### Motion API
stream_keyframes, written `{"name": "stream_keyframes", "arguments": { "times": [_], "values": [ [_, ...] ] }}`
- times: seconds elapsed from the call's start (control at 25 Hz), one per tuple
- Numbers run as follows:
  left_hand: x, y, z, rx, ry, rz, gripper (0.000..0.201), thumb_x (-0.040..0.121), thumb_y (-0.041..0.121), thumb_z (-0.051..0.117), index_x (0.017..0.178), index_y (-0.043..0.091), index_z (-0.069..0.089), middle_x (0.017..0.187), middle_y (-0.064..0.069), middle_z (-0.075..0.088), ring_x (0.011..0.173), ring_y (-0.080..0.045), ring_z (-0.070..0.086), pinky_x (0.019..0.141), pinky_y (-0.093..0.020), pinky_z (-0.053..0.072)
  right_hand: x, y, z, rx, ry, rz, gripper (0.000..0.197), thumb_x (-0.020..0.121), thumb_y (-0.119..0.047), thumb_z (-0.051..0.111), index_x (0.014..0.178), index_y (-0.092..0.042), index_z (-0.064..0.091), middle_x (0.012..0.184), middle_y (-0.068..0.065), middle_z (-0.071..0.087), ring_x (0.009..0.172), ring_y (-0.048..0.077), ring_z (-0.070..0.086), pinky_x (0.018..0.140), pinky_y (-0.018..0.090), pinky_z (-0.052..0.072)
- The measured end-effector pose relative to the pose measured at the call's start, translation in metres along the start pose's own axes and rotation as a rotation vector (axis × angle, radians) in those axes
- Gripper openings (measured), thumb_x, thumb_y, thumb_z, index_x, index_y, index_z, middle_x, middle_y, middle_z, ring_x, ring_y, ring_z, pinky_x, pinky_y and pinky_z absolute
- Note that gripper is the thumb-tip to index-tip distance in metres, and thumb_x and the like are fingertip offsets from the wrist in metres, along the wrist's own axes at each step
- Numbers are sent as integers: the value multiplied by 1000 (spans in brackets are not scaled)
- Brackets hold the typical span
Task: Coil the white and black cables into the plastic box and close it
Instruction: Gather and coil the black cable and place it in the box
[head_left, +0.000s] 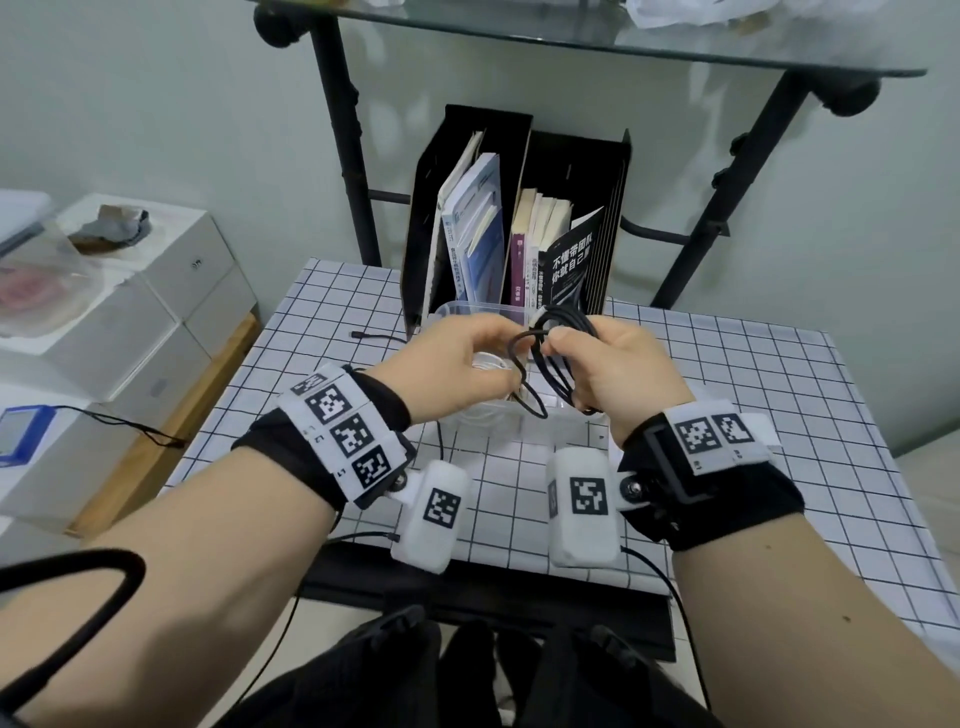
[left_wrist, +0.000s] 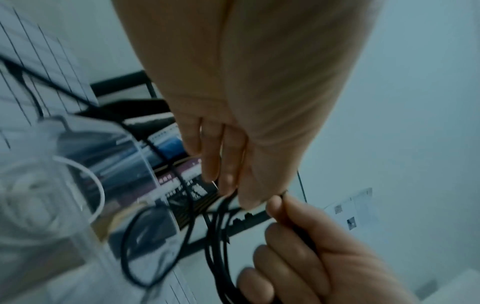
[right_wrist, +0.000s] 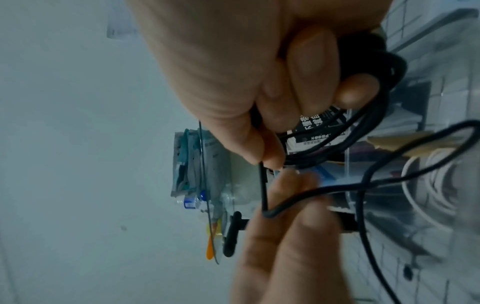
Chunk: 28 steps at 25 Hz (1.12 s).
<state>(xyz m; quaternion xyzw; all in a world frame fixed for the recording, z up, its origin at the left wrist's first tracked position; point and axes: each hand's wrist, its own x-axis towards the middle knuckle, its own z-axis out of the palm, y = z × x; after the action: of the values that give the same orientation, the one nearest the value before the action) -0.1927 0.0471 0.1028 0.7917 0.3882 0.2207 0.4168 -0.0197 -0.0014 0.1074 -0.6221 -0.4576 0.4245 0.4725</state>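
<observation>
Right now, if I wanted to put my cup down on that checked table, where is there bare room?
The checked table is bare right of the right hand, out to its right edge. A smaller patch lies left of the plastic box. The middle is crowded: box, both hands winding the black cable, and the file rack behind.

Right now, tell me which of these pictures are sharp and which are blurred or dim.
Head view: bright and fairly sharp, wide-angle bending at the edges, black cable crisp. Left wrist view: dim, bluish, the plastic box smeared by motion. Right wrist view: equally dim, the left hand soft, the white cable blurred.
</observation>
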Motion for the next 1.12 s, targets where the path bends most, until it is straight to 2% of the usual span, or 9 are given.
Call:
{"name": "stream_keyframes", "arguments": {
  "times": [0.08,0.16,0.24,0.4,0.6,0.68,0.88,1.0,1.12],
  "values": [
    [1,1,9,-137,-64,-19,20,86,15,66,105,11,66,104,-4,71,96,-13,65,97,-31,48,-2,-5,-2,180,-30,73,20,93,-14,53,73,-11,58,35,-9,29,29,7,24,46,27,26],
    [0,-3,14,-187,-66,-23,5,89,22,63,87,22,68,96,-10,72,92,-21,67,93,-41,50,-2,-7,-6,352,-45,137,20,95,-15,51,76,-9,56,35,-7,25,28,8,20,46,26,28],
    [-1,-5,16,-233,-91,-33,17,92,25,57,76,30,63,86,-3,74,91,-19,68,91,-35,48,-1,-6,-9,492,-27,181,19,95,-15,51,78,-8,54,34,-6,23,28,8,20,45,24,31],
    [-1,-3,20,-286,-123,-79,26,99,22,45,78,15,59,65,3,65,68,-9,61,76,-17,44,-2,1,-8,657,-4,207,19,95,-19,51,81,-9,54,37,-4,22,32,10,20,45,25,35],
    [0,-17,22,-234,98,-181,32,99,33,42,77,13,55,40,4,50,43,-10,47,59,-23,42,-4,-4,-13,692,-132,296,24,97,-21,44,76,-11,51,35,-7,21,27,8,18,48,27,13],
    [1,-23,22,-275,157,-212,33,98,36,44,76,14,52,39,4,49,41,-14,45,58,-27,42,-6,-8,-12,745,-184,336,27,97,-22,42,73,-11,50,34,-7,22,25,7,19,47,25,11],
    [0,-21,30,-351,127,-212,37,98,33,44,68,13,53,44,2,51,42,-14,46,53,-25,41,-10,-13,-7,1047,-240,358,26,91,-26,44,69,-13,50,32,-6,24,23,7,23,36,18,28],
    [-8,-19,35,-427,33,-170,30,100,22,40,82,11,62,59,-2,56,54,-11,52,62,-21,46,-8,-17,-11,1239,-172,325,26,87,-25,45,64,-13,48,32,-4,26,23,9,25,35,18,33],
    [-12,-18,40,-533,-37,-231,29,101,19,39,95,11,67,71,-2,62,63,-10,55,68,-21,47,-3,-22,-17,1388,-22,306,36,95,-23,41,60,-14,44,33,-4,26,23,10,24,35,17,35]
  ]
}}
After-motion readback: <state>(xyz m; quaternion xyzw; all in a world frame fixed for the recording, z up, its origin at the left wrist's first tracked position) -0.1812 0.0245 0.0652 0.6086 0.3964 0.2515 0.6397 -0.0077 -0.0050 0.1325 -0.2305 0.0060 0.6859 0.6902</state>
